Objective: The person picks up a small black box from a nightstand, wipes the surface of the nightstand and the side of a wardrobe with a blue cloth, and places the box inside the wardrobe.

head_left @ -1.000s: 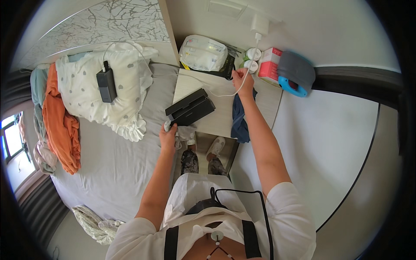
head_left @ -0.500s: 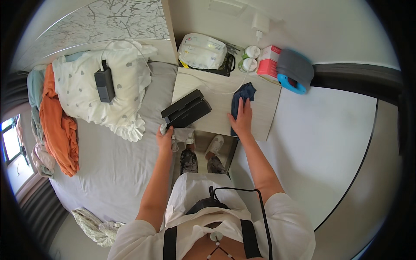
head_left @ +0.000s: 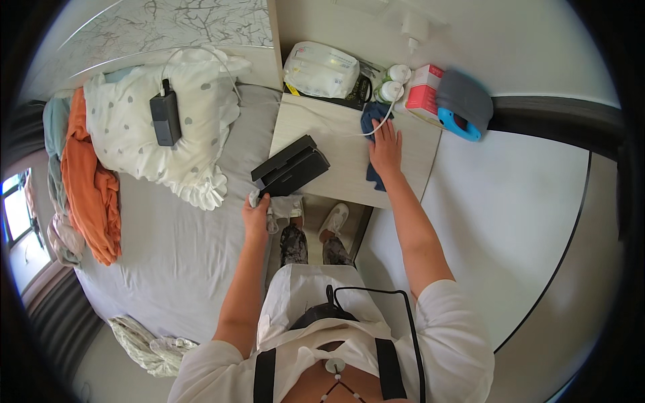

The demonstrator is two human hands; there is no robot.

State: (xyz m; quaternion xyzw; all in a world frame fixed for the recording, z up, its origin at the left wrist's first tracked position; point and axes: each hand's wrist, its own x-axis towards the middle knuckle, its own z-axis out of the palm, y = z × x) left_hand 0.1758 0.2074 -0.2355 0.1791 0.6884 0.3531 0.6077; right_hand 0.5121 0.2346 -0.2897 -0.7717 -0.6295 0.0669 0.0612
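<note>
My left hand (head_left: 255,213) is closed on the near left corner of a black box (head_left: 293,169), which it holds tilted at the nightstand's left edge. A crumpled pale grey cloth or bag (head_left: 285,208) hangs by the same hand. My right hand (head_left: 385,149) lies with fingers stretched out on a dark blue cloth (head_left: 374,176), pressing it against the pale wooden nightstand (head_left: 322,125). Part of the cloth is hidden under the palm. A white cable (head_left: 390,115) loops past the fingertips.
At the nightstand's back stand a white plastic pack (head_left: 321,70), several white-lidded containers (head_left: 392,92), a red and white box (head_left: 424,91) and a grey and blue object (head_left: 464,101). On the bed at left, a black power bank (head_left: 165,117) rests on a ruffled pillow (head_left: 127,134) beside orange fabric (head_left: 91,201).
My right hand has slid the blue cloth away from me and slightly right, toward the containers. The cable has come loose from the wall charger. My left hand keeps its hold on the black box.
</note>
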